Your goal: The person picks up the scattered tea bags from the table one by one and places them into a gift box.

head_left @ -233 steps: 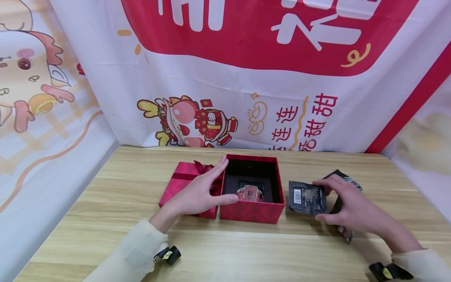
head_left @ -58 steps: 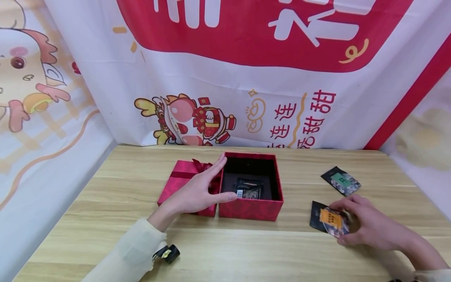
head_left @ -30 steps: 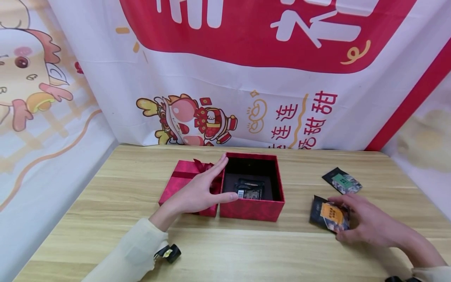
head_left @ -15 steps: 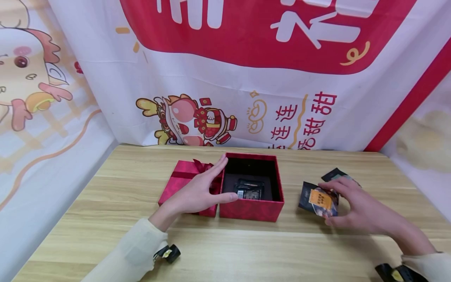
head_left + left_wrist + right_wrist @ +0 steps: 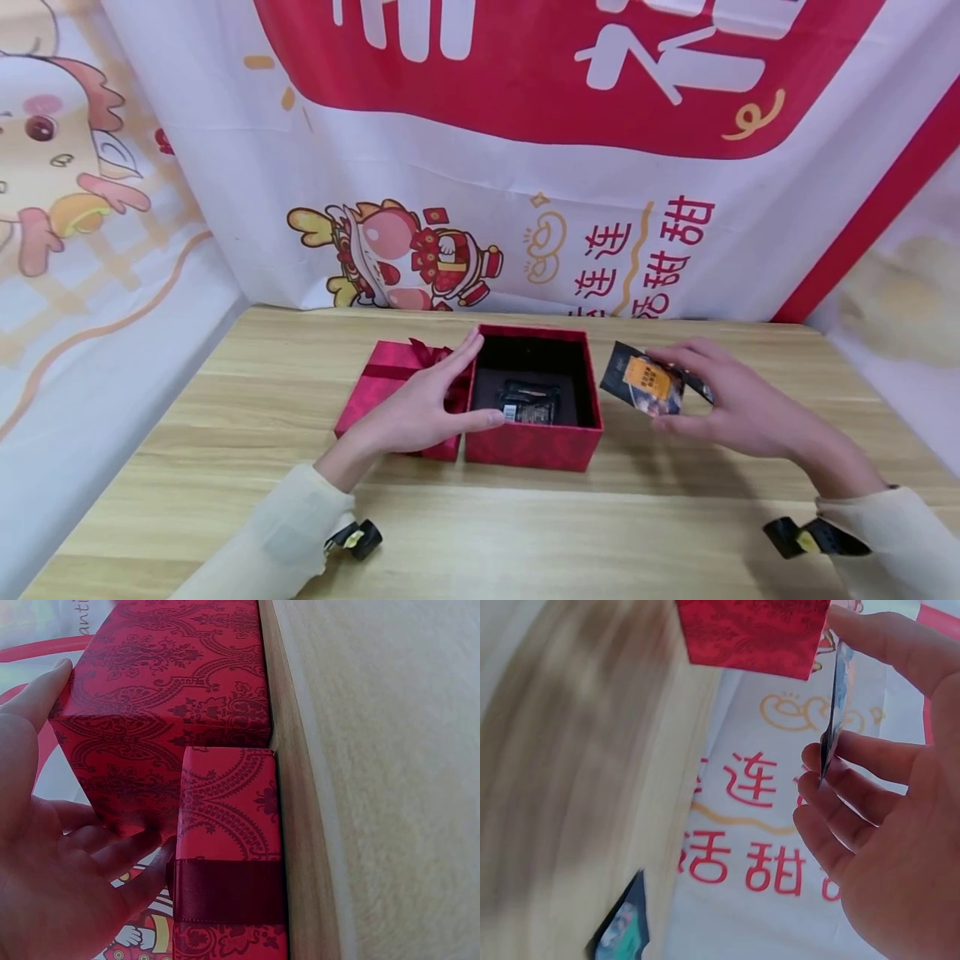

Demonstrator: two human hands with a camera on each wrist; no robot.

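Observation:
An open red gift box (image 5: 528, 448) with a dark inside stands mid-table, holding small black packets (image 5: 531, 404). My left hand (image 5: 420, 408) rests on its left side, fingers stretched along the wall and thumb at the front rim. My right hand (image 5: 738, 408) pinches a flat black sachet (image 5: 637, 379) with an orange label between thumb and fingertips, raised just right of the box. The right wrist view shows this sachet (image 5: 834, 712) edge-on, away from the palm. Another sachet (image 5: 626, 930), green-labelled, lies on the table, mostly covered by my right hand in the head view.
The red lid (image 5: 371, 392) with a ribbon bow lies left of the box, partly under my left hand; the left wrist view shows the lid's side (image 5: 229, 802) close to the box. A printed cloth (image 5: 420, 158) hangs behind the wooden table (image 5: 465, 533).
My right hand has picked up the orange-labelled sachet from the table and carried it up and left towards the box. The left hand, box and lid have stayed in place.

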